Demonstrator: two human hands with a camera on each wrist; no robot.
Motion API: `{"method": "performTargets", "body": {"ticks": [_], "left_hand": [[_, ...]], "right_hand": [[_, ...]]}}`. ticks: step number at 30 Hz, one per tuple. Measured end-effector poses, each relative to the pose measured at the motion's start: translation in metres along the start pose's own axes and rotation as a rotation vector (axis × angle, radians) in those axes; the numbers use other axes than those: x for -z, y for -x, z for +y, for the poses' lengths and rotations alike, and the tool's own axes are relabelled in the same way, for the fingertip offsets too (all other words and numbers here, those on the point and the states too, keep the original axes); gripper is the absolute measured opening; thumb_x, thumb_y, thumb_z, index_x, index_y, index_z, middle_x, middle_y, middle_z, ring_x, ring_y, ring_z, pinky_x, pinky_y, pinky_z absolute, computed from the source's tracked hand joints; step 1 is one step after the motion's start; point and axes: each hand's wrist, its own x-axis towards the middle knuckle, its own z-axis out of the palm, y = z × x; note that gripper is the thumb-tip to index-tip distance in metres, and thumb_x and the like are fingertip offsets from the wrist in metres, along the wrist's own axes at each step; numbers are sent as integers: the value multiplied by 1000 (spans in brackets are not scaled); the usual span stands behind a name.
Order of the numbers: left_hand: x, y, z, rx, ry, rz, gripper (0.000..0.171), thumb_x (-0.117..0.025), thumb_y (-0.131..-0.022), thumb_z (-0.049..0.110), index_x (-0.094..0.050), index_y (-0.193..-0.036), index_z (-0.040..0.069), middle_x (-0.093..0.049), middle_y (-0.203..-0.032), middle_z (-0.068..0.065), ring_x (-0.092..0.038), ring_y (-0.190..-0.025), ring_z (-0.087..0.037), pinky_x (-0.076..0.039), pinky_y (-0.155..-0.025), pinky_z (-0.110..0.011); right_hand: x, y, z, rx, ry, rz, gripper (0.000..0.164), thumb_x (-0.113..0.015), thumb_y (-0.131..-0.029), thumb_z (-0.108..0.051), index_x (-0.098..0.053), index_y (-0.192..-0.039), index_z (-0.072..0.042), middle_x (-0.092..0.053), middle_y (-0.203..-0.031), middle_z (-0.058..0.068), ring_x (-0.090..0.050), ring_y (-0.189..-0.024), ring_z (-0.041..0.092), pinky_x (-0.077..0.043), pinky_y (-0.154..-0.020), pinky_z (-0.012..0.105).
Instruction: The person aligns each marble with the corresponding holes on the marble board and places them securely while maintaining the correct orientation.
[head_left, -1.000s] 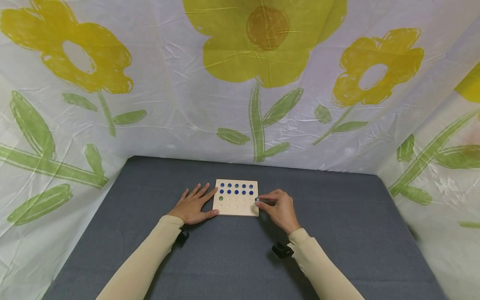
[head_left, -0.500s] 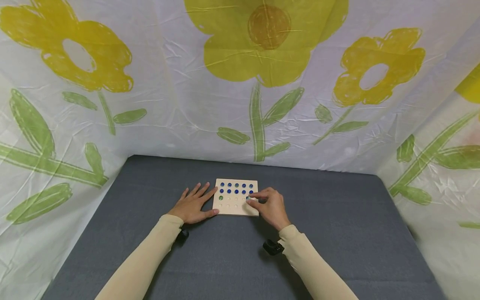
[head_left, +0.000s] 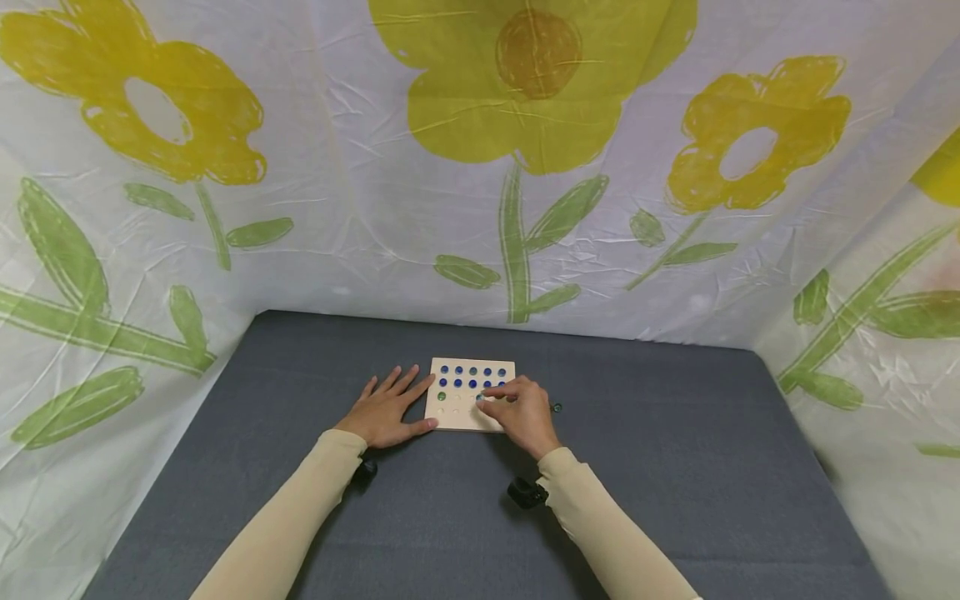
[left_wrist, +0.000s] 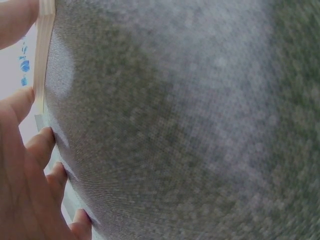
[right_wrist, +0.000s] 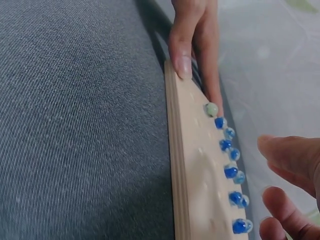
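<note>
Marble (head_left: 480, 397), small and bluish, is located above the third row of the wooden board (head_left: 468, 422), toward the middle. Whether it touches the board cannot be told.

Right hand (head_left: 527, 417): forearm enters from the lower right, angled forward and to the left. Wrist is over the near right side of the board; knuckles face up and outward. Thumb and a fingertip are clamped together on the marble in the head view. The right wrist view shows some of the fingers bent, with the held marble out of sight.

Left hand (head_left: 382, 418): forearm enters from the lower left, angled forward and to the right. Palm faces down, fingers spread well apart. Thumb tip touches the near left corner of the board; the forefinger touches its left edge farther back. The other fingertips lie on the dark tablecloth (head_left: 675, 433).

Board contents: blue marbles (head_left: 458, 383) occupy the two far rows, five in each. One green marble (head_left: 442, 397) sits at the left end of the third row. Shallow holes mark the nearer part.

One loose marble (head_left: 557, 407), greenish, lies on the tablecloth just right of the right hand.
</note>
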Motion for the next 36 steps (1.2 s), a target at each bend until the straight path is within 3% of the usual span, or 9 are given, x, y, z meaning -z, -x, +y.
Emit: {"method": "performTargets", "body": {"ticks": [19, 36], "left_hand": [[-5, -4, -4, 5, 1, 2, 89, -48, -94, 73, -24, -164, 24, -16, -169, -9, -7, -155, -37, -2, -121, -64], [1, 0, 0, 4, 6, -4, 86, -50, -96, 69, -25, -163, 22, -17, -168, -11, -9, -154, -39, -4, -120, -64]], "right_hand": [[-25, -12, -4, 60, 20, -4, 12, -83, -86, -13, -83, -95, -5, -72, -92, 10, -58, -76, 20, -48, -64, 34], [-38, -16, -7, 6, 79, -5, 13, -85, -85, -16, -83, -94, -7, -69, -93, 9, -62, -81, 22, -50, -70, 37]]}}
